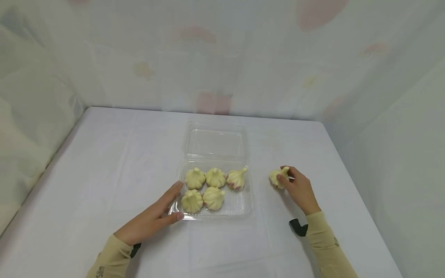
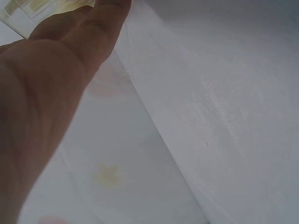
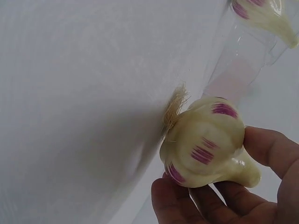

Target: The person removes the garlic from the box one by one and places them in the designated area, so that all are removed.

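My right hand (image 1: 301,189) grips a pale garlic bulb (image 1: 276,178) between thumb and fingers, to the right of the clear plastic box. Up close in the right wrist view, that garlic bulb (image 3: 205,144) shows purple streaks and a tuft of dry roots. My left hand (image 1: 156,214) rests at the left side of the clear plastic box (image 1: 240,210), thumb at its front corner and fingers straight along the edge. Several garlic bulbs (image 1: 215,177) sit in the box in two rows, three behind and two in front, with the front right spot bare.
The box's clear lid (image 1: 216,143) lies folded back behind it. A white cloth covers the table (image 1: 114,166). Pale patterned curtains (image 1: 243,58) hang behind and at both sides. A black strap end (image 1: 298,227) sticks out by the right sleeve.
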`<action>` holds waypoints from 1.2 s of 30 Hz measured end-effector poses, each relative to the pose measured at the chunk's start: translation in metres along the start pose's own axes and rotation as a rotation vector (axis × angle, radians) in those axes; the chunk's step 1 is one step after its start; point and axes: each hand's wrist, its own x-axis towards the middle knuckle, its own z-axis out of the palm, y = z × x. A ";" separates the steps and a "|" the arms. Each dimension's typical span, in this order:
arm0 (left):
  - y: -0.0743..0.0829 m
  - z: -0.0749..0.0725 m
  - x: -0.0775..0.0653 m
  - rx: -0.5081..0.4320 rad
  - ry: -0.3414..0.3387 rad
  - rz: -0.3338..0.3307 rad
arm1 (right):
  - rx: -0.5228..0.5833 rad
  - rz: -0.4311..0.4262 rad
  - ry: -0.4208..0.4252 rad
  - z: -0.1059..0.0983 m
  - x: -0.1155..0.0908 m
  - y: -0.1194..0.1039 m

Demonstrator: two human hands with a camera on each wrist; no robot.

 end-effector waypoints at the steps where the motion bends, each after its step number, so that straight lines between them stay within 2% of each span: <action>1: 0.000 0.000 0.000 0.003 -0.001 0.002 | 0.003 0.004 -0.004 0.000 0.000 0.000; 7: 0.002 -0.005 0.003 0.029 0.001 0.014 | 0.022 0.007 0.004 -0.005 0.004 -0.002; 16: 0.004 -0.003 0.000 -0.001 -0.007 -0.010 | 0.020 0.025 0.039 -0.010 0.004 -0.005; 24: 0.004 0.000 -0.002 -0.025 -0.005 -0.011 | 0.025 -0.017 0.121 -0.016 0.004 -0.013; 31: 0.004 0.001 -0.001 -0.021 -0.006 0.032 | 0.026 -0.030 0.184 -0.020 0.003 -0.017; 36: 0.004 0.001 -0.001 -0.023 -0.006 0.034 | 0.028 -0.047 0.212 -0.023 0.002 -0.021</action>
